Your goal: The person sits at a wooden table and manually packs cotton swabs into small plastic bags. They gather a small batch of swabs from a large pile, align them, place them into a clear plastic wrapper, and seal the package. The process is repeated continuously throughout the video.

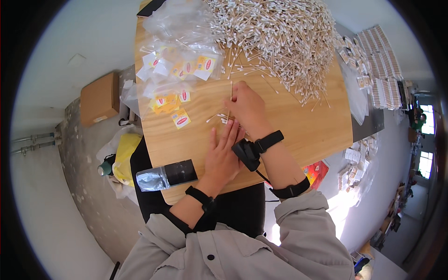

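Head view: the right hand (247, 105), fingertips together, pinches one cotton swab (231, 92) above the table (298, 128); the left hand (223, 156), fingers nearly straight, partly covers a small bunch (224, 117) (gripped or not, I can't tell). A huge heap (280, 42) lies loose, far; stacked packs (385, 93) stand right.

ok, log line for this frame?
right hand: pinching cotton swab | left hand: fingers extended, at loose swabs | table: large swab heap, clear bags, yellow-white cards
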`<action>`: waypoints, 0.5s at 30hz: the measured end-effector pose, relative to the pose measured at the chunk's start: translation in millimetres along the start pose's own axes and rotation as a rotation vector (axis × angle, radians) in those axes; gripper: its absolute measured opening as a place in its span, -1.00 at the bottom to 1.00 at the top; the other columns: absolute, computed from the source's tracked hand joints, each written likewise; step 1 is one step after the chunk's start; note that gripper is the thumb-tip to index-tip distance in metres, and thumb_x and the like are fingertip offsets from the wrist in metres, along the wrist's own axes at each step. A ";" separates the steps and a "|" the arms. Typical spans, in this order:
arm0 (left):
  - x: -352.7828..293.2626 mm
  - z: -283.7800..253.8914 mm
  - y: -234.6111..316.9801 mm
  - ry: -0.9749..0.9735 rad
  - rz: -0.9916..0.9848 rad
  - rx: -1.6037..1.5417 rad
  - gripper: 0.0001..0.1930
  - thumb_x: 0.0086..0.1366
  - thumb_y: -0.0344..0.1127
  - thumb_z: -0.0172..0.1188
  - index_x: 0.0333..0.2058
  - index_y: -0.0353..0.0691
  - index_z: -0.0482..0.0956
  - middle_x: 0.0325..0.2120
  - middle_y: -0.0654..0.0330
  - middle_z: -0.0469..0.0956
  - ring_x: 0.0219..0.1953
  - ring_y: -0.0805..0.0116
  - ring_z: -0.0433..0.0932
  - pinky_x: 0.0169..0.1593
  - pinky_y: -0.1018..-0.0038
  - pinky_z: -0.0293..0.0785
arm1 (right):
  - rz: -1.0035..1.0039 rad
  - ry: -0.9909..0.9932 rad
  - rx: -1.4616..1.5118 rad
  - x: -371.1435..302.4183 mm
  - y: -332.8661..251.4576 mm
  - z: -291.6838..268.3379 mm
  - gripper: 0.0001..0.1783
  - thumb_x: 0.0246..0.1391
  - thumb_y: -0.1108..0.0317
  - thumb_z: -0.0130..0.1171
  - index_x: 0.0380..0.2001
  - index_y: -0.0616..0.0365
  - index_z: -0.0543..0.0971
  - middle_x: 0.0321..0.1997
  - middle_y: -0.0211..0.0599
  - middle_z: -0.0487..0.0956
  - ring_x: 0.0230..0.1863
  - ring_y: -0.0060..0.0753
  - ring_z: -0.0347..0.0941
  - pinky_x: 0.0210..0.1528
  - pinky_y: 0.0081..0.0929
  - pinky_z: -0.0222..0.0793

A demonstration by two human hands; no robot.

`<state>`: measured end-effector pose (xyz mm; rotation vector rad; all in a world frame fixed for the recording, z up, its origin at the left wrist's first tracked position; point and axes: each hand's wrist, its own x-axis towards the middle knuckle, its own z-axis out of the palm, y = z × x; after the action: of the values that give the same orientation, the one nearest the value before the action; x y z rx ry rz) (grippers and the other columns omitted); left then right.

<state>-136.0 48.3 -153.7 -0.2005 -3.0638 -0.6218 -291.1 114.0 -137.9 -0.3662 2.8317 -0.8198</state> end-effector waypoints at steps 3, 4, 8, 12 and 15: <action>-1.7 -2.7 -1.5 -0.011 0.011 0.001 -0.24 0.23 0.04 0.12 0.33 -0.19 0.21 0.42 0.11 0.02 0.47 0.23 -0.08 0.42 -0.03 -0.18 | -0.039 0.004 0.155 17.9 10.4 8.1 -0.70 -0.06 0.22 0.34 -0.32 0.19 0.58 -0.33 -0.14 0.64 -0.25 -0.14 0.60 -0.18 -0.25 0.49; -1.4 -2.0 -1.0 -0.009 0.012 0.004 -0.25 0.24 0.04 0.12 0.33 -0.19 0.20 0.42 0.11 0.02 0.47 0.23 -0.08 0.42 -0.03 -0.19 | -0.045 0.020 0.224 25.8 20.1 8.7 -0.72 -0.07 0.24 0.34 -0.33 0.19 0.60 -0.36 -0.15 0.65 -0.29 -0.15 0.61 -0.19 -0.27 0.50; -1.1 3.1 -0.7 0.035 0.025 -0.006 -0.29 0.26 0.04 0.11 0.31 -0.19 0.24 0.41 0.09 0.04 0.46 0.18 -0.04 0.42 -0.03 -0.17 | -0.003 0.188 0.461 50.2 57.2 3.4 -0.75 -0.06 0.34 0.33 -0.27 0.17 0.64 -0.37 -0.23 0.66 -0.34 -0.29 0.61 -0.23 -0.39 0.50; -1.9 3.4 -1.9 0.074 0.019 -0.025 -0.30 0.26 0.03 0.12 0.29 -0.20 0.26 0.40 0.08 0.05 0.45 0.15 -0.01 0.42 -0.03 -0.16 | -0.232 -0.034 0.237 47.2 57.6 -14.4 -0.74 -0.01 0.42 0.33 -0.18 0.12 0.65 -0.34 -0.32 0.63 -0.31 -0.37 0.58 -0.20 -0.50 0.50; -2.6 5.1 -1.7 0.098 0.027 -0.029 -0.31 0.26 0.03 0.13 0.29 -0.20 0.28 0.39 0.05 0.07 0.43 0.12 0.01 0.42 -0.01 -0.14 | -0.346 -0.174 0.218 35.4 44.8 -14.9 -0.79 -0.05 0.39 0.32 -0.26 0.05 0.67 -0.32 -0.32 0.54 -0.27 -0.34 0.55 -0.20 -0.45 0.49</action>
<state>-133.6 48.4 -159.1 -0.2045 -2.9545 -0.6545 -336.7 148.2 -153.1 -0.8625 2.5212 -1.0881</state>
